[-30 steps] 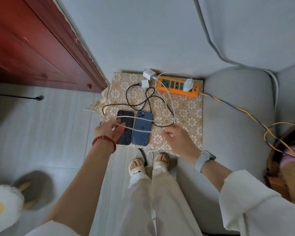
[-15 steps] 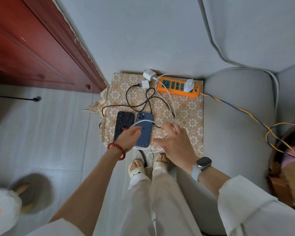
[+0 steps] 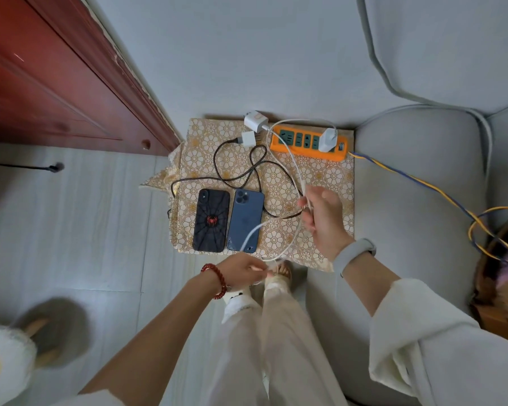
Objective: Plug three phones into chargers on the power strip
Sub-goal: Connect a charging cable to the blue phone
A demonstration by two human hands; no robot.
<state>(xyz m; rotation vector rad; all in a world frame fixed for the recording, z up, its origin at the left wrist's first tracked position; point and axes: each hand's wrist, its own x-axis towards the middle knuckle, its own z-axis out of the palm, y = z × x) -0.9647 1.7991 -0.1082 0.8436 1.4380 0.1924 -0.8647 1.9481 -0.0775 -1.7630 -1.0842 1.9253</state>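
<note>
I am on the cable step: my right hand (image 3: 323, 218) has its fingers (image 3: 307, 205) pinched round the white cable (image 3: 294, 171) above the bench (image 3: 329, 177), and my left hand (image 3: 242, 272) pinches the same cable's low loop at the bench's near edge, so I judge the next move calls for finding its free end and bringing it to the blue phone (image 3: 245, 220). I count two phones, the blue one and the spider-case phone (image 3: 211, 220) lying side by side face down, with no third in view. I also count three white chargers, one plugged charger (image 3: 328, 139) in the orange power strip (image 3: 308, 144) and two loose chargers (image 3: 252, 128) just left of it, and a black cable (image 3: 241, 174) trailing between.
</note>
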